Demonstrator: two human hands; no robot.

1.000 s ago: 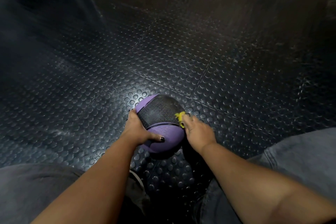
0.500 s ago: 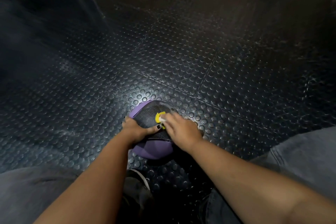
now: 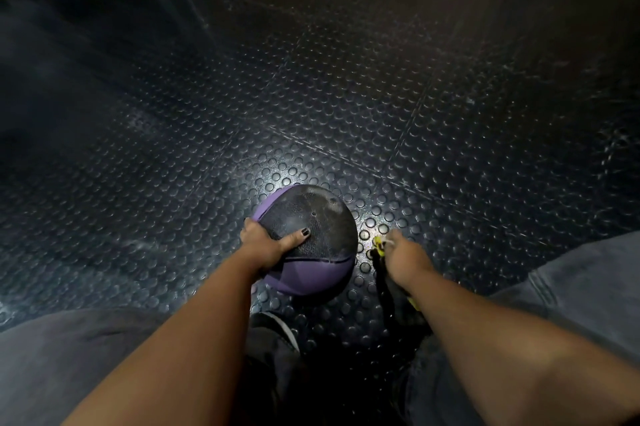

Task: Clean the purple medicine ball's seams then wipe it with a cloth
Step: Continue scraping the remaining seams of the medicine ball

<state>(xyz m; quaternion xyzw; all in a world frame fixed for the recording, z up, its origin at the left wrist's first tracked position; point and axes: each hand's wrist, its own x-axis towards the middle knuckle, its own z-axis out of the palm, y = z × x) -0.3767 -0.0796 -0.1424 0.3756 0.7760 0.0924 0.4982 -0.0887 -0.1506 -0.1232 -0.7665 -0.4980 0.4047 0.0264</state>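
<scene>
Left hand: grip closed on the purple-and-black medicine ball, fingers wrapped round its left side, thumb pressed flat on the black mesh panel. The ball sits on the studded rubber floor.

Right hand: grip closed round a small yellow brush, whose tip pokes out past the fingers. It is right of the ball and not touching it.
</scene>
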